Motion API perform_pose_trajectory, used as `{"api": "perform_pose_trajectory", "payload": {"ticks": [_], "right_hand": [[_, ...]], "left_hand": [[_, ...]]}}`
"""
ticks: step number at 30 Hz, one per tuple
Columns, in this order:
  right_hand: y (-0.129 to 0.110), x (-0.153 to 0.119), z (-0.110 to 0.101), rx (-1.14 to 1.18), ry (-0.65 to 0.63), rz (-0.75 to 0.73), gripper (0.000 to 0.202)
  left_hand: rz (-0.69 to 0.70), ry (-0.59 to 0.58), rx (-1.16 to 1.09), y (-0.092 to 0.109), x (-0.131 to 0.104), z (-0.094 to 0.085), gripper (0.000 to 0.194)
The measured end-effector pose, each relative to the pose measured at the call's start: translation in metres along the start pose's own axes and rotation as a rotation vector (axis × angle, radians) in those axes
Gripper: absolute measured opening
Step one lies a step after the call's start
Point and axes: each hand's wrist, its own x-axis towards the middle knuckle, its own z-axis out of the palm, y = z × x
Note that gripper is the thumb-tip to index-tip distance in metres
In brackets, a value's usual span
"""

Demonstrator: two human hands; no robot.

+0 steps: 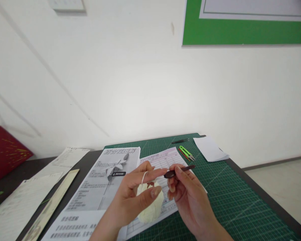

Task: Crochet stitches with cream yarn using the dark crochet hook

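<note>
My left hand (134,190) has a pale yarn strand looped round its stretched index finger, with the thumb held apart below it. Partly hidden beneath that hand is a cream ball of yarn (152,211), resting over the printed sheets. Between the thumb and fingers of my right hand (185,187) is a dark brown crochet hook (170,174), lying nearly level. Its left end comes close to my left index fingertip; whether they touch I cannot tell. A printed form (165,159) and a sheet with a plant picture (90,187) lie under and beside the hands.
On the green cutting mat (230,201) lie green thread snips (185,151), a thin red stick (182,154) and a dark slim tool (180,141). White paper (210,149) sits at the right edge. Leftward are written sheets (37,190), a pale strip (52,204) and a red board (7,150).
</note>
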Motion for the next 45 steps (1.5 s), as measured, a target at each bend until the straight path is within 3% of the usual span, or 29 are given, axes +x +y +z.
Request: {"api": "perform_pose_trajectory", "payload": {"ticks": [9,17,21,26,33,38,45], "right_hand": [[0.003,0.006,-0.005,-0.003,-0.014,0.037,0.014],[0.003,0.007,-0.003,-0.046,0.018,-0.030,0.014],[0.006,0.005,-0.003,-0.057,0.031,-0.056,0.017],[0.010,0.004,-0.003,-0.131,0.068,-0.142,0.016],[0.014,0.004,-0.006,-0.371,0.045,-0.229,0.014],[0.017,0.003,-0.005,-0.380,-0.022,-0.246,0.013],[0.011,0.006,-0.007,-0.259,-0.029,-0.213,0.012]], "left_hand": [[0.030,0.048,0.298,0.009,-0.001,0.008,0.044],[-0.205,0.299,0.181,0.005,0.000,0.015,0.029],[-0.251,0.342,0.110,-0.003,0.001,0.023,0.038],[-0.384,0.464,-0.251,-0.004,0.002,0.035,0.048],[-0.342,0.589,-0.371,-0.007,0.001,0.049,0.045],[-0.330,0.600,-0.422,-0.008,0.000,0.058,0.042],[-0.320,0.368,-0.274,-0.001,0.004,0.039,0.035]]}}
